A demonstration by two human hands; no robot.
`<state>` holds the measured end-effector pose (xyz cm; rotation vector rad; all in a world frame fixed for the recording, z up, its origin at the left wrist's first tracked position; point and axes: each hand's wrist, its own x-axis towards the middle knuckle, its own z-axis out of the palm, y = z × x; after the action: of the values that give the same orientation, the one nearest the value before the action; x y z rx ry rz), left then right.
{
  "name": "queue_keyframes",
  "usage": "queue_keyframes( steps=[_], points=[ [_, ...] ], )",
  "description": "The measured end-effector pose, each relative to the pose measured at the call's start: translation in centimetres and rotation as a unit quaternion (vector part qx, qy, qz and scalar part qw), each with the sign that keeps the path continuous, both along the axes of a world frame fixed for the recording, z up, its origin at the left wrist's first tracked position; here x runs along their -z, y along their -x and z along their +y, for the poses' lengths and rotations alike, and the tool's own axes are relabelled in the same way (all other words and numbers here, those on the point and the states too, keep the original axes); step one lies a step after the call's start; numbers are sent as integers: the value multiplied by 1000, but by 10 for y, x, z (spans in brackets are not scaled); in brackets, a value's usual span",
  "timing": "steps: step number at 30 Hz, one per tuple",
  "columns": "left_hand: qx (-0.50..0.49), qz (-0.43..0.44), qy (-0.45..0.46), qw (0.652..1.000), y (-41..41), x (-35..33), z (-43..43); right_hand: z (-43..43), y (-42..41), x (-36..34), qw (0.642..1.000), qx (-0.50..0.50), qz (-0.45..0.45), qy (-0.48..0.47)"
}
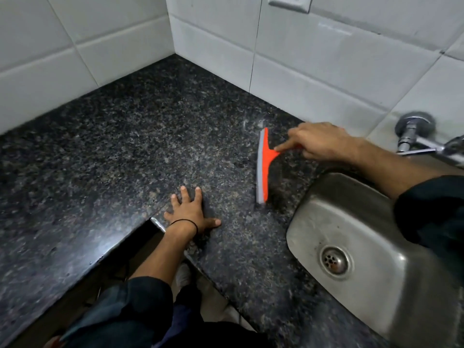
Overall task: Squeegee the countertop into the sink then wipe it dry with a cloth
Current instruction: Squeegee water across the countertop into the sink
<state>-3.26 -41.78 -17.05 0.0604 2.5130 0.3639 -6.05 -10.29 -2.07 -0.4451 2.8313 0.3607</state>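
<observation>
An orange squeegee with a grey rubber blade stands on the dark speckled granite countertop, a short way left of the steel sink. My right hand grips its handle, with the forefinger stretched along the orange neck. The blade edge touches the stone and faces left. My left hand lies flat on the counter near its inner front corner, fingers spread, holding nothing. No cloth is in view.
White tiled walls close the counter at the back and left. A chrome tap sticks out of the wall above the sink, just behind my right forearm. The sink drain is at lower right. The counter's L-shaped front edge runs past my legs.
</observation>
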Motion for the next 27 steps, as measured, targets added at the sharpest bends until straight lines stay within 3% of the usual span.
queue_keyframes(
  steps=[5, 11, 18, 21, 27],
  points=[
    [-7, 18, -6, 1000, 5, 3, 1, -58, 50, 18, 994, 57, 20, 96],
    [-12, 6, 5, 1000, 18, 3, 7, -73, 61, 35, 991, 104, 4, 82],
    [-48, -56, 9, 997, 17, -10, 20, 4, -14, 27, 971, 238, 5, 30],
    [-55, -36, 9, 998, 14, -16, 31, 42, -59, 30, 959, 283, -10, 11],
    [75, 12, 3, 997, 11, -21, 84, 67, -118, 26, 945, 325, -43, 1]
  ],
)
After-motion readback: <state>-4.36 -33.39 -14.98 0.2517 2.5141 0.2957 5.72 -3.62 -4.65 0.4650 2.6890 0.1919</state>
